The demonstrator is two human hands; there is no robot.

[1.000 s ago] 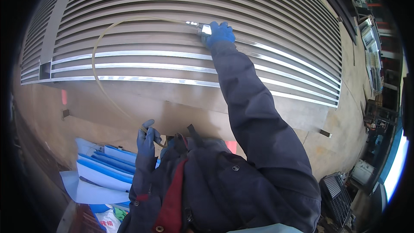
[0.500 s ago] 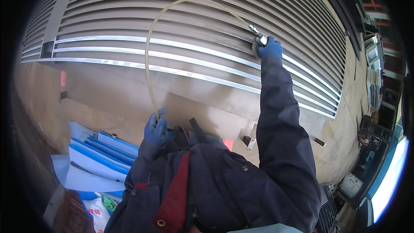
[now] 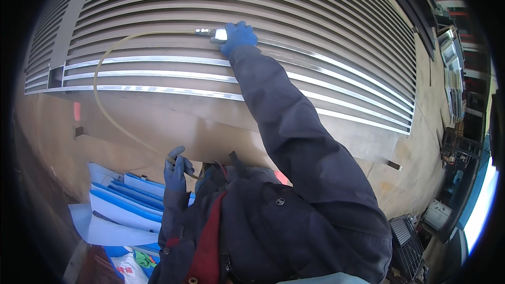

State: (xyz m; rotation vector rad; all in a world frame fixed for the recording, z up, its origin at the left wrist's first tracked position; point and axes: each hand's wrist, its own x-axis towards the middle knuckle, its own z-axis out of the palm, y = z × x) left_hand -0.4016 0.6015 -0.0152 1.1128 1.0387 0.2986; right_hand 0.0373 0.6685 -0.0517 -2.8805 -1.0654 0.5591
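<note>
In a blue glove, my right hand [image 3: 241, 37] is closed around an air sander [image 3: 218, 34], its metal fitting pointing left. The tool rests on a slat of a wide slatted metal panel [image 3: 158, 18]; its underside is hidden. A pale flexible air hose [image 3: 98, 68] runs left from the fitting and loops back toward my body. Close to my jacket, my gloved left hand [image 3: 177, 171] has its fingers curled around that hose. The nearest slats [image 3: 173, 75] shine brightly, and so does part of the slat to the right of the sander. Farther slats look duller.
Blue and white foam sheets [image 3: 126, 200] are stacked at the lower left, with a white bag [image 3: 126, 268] below them. Short brackets [image 3: 393, 165] stick out below the panel's near edge. A dark crate [image 3: 407, 242] and stacked frames [image 3: 451, 73] stand on the right.
My right hand has slid the sander left along the slats, and the slat behind it on the right now looks brighter. The hose loop and my left hand have shifted left.
</note>
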